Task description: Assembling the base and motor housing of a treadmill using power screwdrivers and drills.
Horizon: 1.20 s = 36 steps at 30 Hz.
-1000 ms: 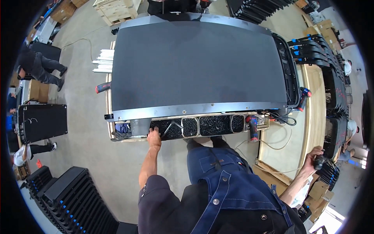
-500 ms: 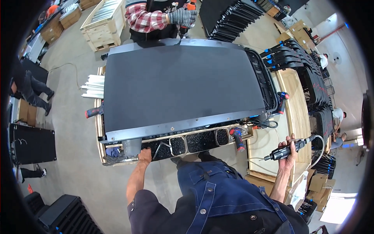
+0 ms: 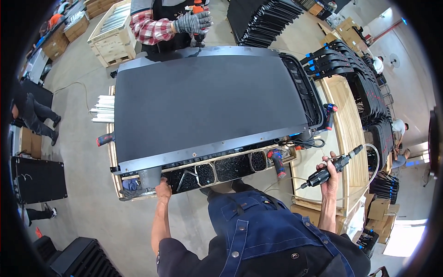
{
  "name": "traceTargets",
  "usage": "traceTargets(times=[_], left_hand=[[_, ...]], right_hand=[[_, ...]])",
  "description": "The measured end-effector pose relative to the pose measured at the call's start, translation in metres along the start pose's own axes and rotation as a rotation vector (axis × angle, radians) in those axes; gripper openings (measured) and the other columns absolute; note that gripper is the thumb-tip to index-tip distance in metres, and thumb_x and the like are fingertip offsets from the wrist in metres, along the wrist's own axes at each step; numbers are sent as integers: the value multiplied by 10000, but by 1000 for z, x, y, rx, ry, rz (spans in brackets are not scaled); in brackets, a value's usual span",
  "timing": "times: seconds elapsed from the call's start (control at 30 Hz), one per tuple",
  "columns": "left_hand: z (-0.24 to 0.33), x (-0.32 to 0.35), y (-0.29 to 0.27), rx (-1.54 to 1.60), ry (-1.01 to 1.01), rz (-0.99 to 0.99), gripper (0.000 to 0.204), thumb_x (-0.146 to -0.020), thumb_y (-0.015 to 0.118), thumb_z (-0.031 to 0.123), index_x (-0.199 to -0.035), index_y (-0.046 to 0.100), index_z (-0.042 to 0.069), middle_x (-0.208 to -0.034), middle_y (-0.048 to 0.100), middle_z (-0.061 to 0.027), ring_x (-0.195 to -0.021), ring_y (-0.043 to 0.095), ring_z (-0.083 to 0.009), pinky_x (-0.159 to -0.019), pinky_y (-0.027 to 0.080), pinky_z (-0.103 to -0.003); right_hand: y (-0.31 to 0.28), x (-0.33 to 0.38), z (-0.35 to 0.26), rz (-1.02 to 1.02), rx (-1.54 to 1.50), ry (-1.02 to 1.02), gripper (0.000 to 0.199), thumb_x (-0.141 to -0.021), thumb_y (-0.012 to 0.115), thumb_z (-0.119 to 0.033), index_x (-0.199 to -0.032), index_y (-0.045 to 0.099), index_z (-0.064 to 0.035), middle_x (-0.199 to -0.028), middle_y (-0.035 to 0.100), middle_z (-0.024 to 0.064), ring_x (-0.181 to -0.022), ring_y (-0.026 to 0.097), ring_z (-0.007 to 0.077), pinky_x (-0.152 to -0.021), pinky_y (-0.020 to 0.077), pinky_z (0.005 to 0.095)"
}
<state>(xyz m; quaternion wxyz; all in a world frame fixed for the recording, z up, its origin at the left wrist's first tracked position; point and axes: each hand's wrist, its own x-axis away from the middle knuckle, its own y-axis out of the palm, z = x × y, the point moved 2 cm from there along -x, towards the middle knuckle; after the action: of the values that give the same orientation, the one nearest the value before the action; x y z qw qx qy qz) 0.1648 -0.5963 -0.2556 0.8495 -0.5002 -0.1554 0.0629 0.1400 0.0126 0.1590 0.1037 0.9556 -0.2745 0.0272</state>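
Peripheral items, located from the left fingers (image 3: pixel 164 178) and right fingers (image 3: pixel 324 161).
Far beyond and left of the left fingers: wooden crate (image 3: pixel 110 50) containing pale rods (image 3: pixel 116 19). Well left, about level: black rectangular panel (image 3: pixel 39 181); farther beyond it, person in dark trousers (image 3: pixel 44 111). Left and nearer the wearer: stacked black parts (image 3: pixel 87 258). Far beyond, laterally between both sets of fingers: upright black panels (image 3: pixel 265 23). Beyond and right of the right fingers: stacked black frames (image 3: pixel 344 57) with blue tabs. Right and nearer the wearer: cardboard boxes (image 3: pixel 380 210).
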Motion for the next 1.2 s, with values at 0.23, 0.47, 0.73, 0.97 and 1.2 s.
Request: traceTargets(times=[0.23,0.47,0.73,0.97,1.2], left_hand=[[103,34,-20,1273,-457,-137,283,-967,655,77,-1201,641,-83,-933,700,-139,-749,723,-257,-730,646,-370],[328,117,-69,1896,-384,-408,386,-988,682,107,-1326,573,-43,-1111,696,-123,-1007,708,-250,-928,603,-374],[436,141,-84,1903,-285,-265,221,-995,696,202,-1144,615,60,-1028,675,-66,-933,704,-200,-811,619,-317],[462,137,-83,2162,-317,-319,172,-996,688,172,-1139,632,94,-977,673,-57,-934,684,-181,-816,611,-291],[471,126,-96,1891,-253,-137,161,-978,704,106,-1122,644,61,-979,727,-97,-900,725,-207,-823,614,-307]], right_hand=[[54,-41,16,-381,-186,53,670,-913,743,-132,-1497,429,-39,-1151,661,103,-922,658,200,-897,561,387],[140,-62,38,-617,-417,338,627,-871,782,-141,-1420,489,-66,-1149,671,115,-916,673,221,-909,564,418],[148,-80,47,-758,-549,387,499,-893,780,-150,-1326,538,-95,-1174,662,121,-952,666,225,-965,535,455],[131,-94,47,-675,-603,405,425,-931,753,-152,-1300,545,-112,-1166,671,111,-946,662,204,-952,540,441],[131,-91,44,-569,-603,383,422,-934,740,-138,-1299,530,-112,-1174,666,112,-941,661,203,-930,557,434]])
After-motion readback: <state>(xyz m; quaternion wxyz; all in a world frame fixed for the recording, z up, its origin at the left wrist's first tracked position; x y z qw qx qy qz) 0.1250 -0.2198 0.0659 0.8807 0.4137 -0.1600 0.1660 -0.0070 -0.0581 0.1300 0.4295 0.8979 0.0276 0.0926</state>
